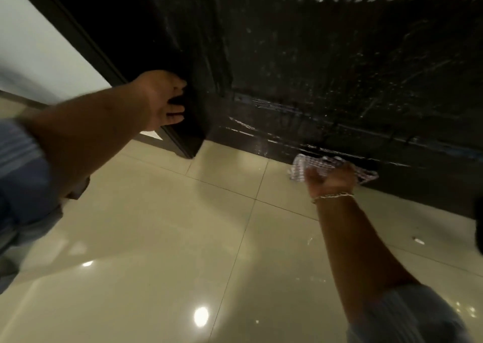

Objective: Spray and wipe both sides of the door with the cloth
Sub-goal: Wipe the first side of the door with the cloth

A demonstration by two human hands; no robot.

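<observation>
The dark door (326, 63) fills the upper right, its glossy face streaked with wet marks and droplets. My left hand (162, 99) grips the door's free edge low down, fingers wrapped round it. My right hand (330, 178), a thin bracelet at the wrist, holds a pale checked cloth (313, 163) bunched against the bottom strip of the door, just above the floor. No spray bottle is in view.
Glossy beige floor tiles (183, 238) spread below, reflecting ceiling lights. A dark door frame (78, 37) runs diagonally at the upper left beside a pale wall (28, 44). Small white specks lie on the floor at the right.
</observation>
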